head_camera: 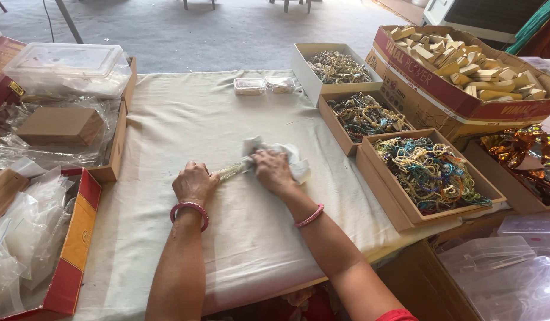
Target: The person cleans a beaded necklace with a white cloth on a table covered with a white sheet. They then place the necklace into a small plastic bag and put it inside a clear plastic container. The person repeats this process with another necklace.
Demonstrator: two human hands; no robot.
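L hand (pixel 194 183) & R hand (pixel 272 169) clamp pale bead strand (pixel 230 172), white cloth (pixel 287 156); red-banded carton (pixel 465 95) far right.

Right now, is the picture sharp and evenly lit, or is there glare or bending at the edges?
Head view: soft, even light with only faint shadows under the left hand and right hand; the white cloth looks slightly washed out; glare on the clear plastic tub; the table edge bows slightly.

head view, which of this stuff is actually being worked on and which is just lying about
In use:
left hand
right hand
bead strand
white cloth

Lying about:
trays of beads
box of wooden blocks
two small clear boxes
clear lidded tub
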